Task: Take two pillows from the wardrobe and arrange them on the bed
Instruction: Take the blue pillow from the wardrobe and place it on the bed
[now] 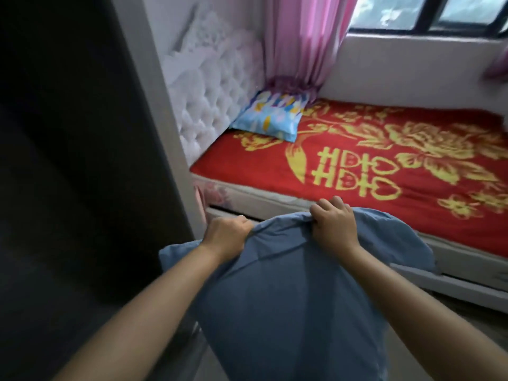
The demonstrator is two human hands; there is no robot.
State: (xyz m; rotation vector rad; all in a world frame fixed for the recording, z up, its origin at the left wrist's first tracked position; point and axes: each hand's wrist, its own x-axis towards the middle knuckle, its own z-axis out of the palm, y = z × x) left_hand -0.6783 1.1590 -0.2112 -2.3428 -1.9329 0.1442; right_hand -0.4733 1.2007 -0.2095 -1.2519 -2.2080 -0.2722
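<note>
A plain blue pillow (288, 298) hangs in front of me, held by its upper edge. My left hand (225, 237) grips the edge at the left and my right hand (334, 225) grips it at the right, both with fingers closed on the fabric. Beyond them lies the bed (357, 171) with a red cover patterned in gold. A light-blue patterned pillow (270, 116) leans at the bed's head, in the far corner against the tufted headboard. The dark wardrobe (68, 160) fills the left of the view.
A white tufted headboard (217, 92) stands at the bed's left end. A pink curtain (302, 42) hangs in the corner, beside a window (428, 15) above a pale wall along the bed's far side. The bed frame's white edge (453, 281) runs close to my right arm.
</note>
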